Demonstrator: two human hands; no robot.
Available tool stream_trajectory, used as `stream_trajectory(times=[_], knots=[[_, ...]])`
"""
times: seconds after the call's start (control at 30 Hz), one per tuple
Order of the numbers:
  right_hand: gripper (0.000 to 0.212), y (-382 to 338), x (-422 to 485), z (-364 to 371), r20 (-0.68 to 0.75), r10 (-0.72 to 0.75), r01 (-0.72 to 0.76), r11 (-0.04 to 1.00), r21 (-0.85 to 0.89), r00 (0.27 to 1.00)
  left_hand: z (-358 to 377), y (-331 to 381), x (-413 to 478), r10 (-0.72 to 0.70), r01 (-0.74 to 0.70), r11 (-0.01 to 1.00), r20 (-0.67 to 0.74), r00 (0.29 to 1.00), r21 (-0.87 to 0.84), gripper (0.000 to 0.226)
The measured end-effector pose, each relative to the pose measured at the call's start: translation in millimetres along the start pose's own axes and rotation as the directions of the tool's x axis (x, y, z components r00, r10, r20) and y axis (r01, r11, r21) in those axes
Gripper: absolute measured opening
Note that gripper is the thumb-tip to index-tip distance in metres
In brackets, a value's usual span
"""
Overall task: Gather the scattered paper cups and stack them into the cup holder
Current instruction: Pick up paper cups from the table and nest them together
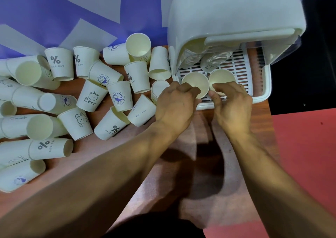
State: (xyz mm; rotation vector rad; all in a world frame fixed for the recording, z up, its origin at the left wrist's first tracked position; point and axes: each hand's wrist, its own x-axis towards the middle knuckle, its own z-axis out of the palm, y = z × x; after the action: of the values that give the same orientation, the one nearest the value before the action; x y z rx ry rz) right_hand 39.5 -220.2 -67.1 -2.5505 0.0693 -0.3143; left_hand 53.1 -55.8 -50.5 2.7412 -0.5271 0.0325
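Paper cups (91, 96) lie scattered over the left half of your desk (87, 150), most of them on their sides, some overlapping, a few mouth-down. You can read prints on several: a "Bear" face, a blue whale badge (120, 96), a rabbit (81, 120), and "% NICE DAY" (56, 61).

At the desk's far right stands the white cup holder (236, 10), with its hood raised over a slatted tray (240, 65). Under the hood two nested stacks of cups (192, 57) lean back side by side, with their rims showing as close rings.

Two more cups stand mouth-up at the tray's front, just beside each other. Your left grip (175, 103) is curled onto the near rim of the left upright cup (195, 82), with the fingertips pinching its edge. Your right grip (232, 105) is curled over the near rim of the right upright cup (222, 77), thumb down at the tray's front edge. That hand hides the contact, but the fingers look closed on the rim.

Both forearms reach in from the bottom of the view and nearly meet at the tray. One loose cup (158, 90) lies just left of your left grip, against the holder's side wall. Behind the pile hangs a purple and white backdrop (36, 10), and to the right of the desk the floor (305, 156) is red.
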Motion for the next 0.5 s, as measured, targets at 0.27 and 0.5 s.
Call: stream_trajectory(times=[0.27, 0.5], knots=[[0.019, -61, -4, -15, -0.09, -0.053, 0.057, 0.997, 0.045, 0.995, -32, -41, -35, -0.081, 0.069, 0.992, -0.117, 0.99, -0.104, 0.034], [0.014, -151, -29, 25, 0.025, -0.239, 0.235, 0.966, 0.105, 0.971, -62, -92, -91, -0.313, 0.283, 0.942, -0.162, 0.936, -0.18, 0.03]])
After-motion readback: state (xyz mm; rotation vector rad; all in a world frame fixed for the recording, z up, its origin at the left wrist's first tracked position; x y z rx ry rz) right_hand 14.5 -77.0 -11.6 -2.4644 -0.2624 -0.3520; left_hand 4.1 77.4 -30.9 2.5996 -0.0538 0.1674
